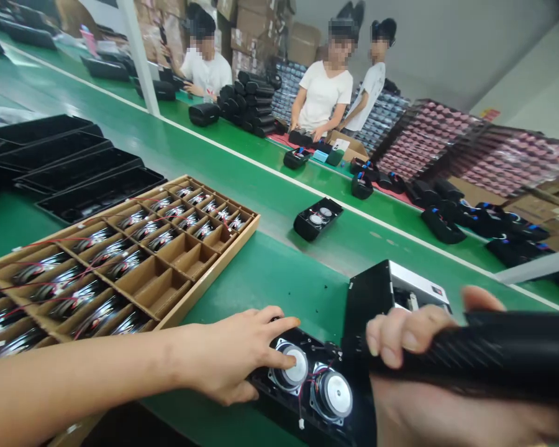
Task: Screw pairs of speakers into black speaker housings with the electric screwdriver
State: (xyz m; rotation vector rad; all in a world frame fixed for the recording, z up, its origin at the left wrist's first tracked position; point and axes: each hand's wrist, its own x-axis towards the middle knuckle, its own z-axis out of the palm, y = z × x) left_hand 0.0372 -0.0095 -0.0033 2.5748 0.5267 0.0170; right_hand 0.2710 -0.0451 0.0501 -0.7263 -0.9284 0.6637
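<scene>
Left hand (pixel 235 354) lies open, fingertips pressing a speaker driver (pixel 294 369) in the black speaker housing (pixel 307 397), bottom centre of frame. Right hand (pixel 414 347) is clenched around a black tool handle (pixel 494 354), bottom right.

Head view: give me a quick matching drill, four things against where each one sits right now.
1 left hand
2 right hand
3 cardboard tray
4 lone speaker housing

A on the green belt, mid-frame
B gripping a black textured handle
C left of the hands, dividers holding drivers with red wires
D fingers on a round driver in the near housing

Pairs: 1-D, 2-B, 3-C, 4-A
</scene>
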